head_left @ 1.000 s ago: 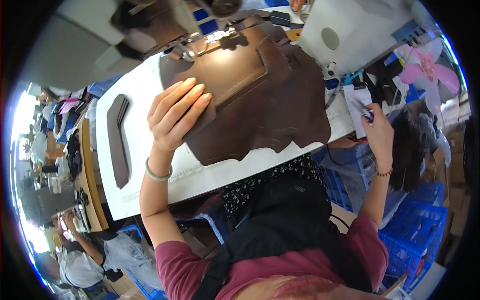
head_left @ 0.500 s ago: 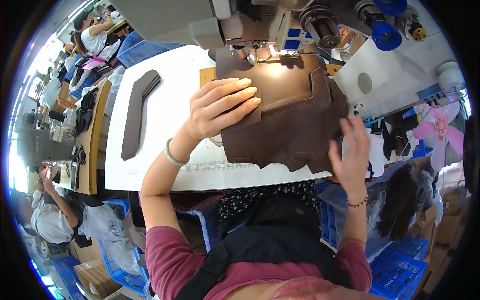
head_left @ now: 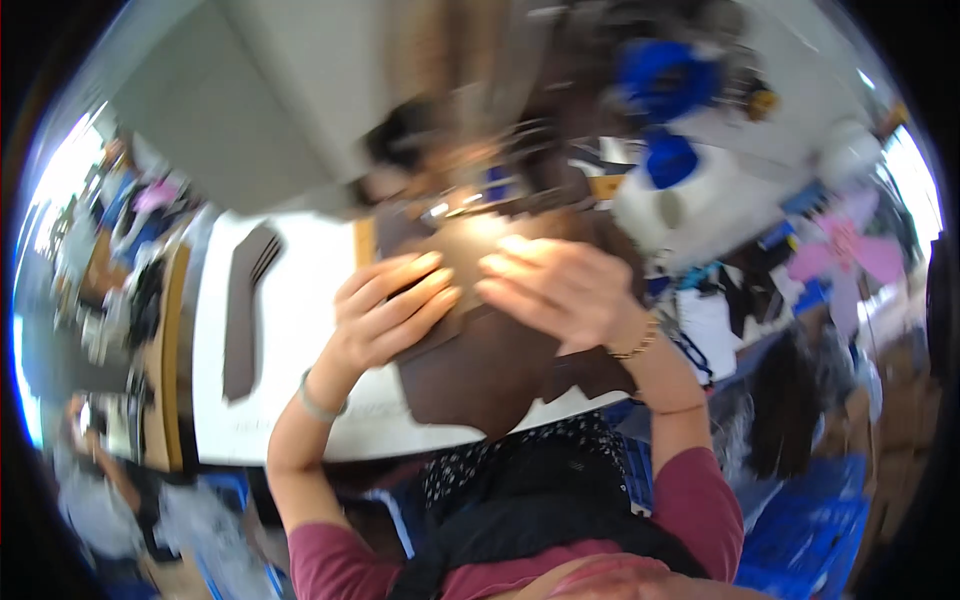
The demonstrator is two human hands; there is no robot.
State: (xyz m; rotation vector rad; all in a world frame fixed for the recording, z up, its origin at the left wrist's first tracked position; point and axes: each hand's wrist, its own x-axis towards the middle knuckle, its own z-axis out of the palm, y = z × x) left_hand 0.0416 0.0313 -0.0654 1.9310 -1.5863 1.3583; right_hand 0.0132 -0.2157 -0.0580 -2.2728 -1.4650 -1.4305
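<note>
Brown leather pieces (head_left: 480, 365) lie on the white table under the sewing machine, with a lit patch by the needle area. My left hand (head_left: 390, 305) rests on their left part, fingers stretched out flat. On the right part lies my right hand (head_left: 560, 290), its fingers extended toward the left hand and slightly smeared. Both hands touch the leather, just in front of the sewing machine (head_left: 460, 190), whose needle and foot are too blurred to make out. The leather's right part is partly hidden by my right hand and forearm.
A stack of angled dark strips (head_left: 245, 310) lies on the white table (head_left: 310, 270) to the left. Blue thread-cone holders (head_left: 670, 80) stand at the back right. A pink fan (head_left: 845, 250) and blue crates (head_left: 800, 520) are at the right. A person sits at the far left.
My right hand has moved left from beside the leather onto it. The left hand stays on the leather. The whole view has shifted and blurred, with the machine appearing lower.
</note>
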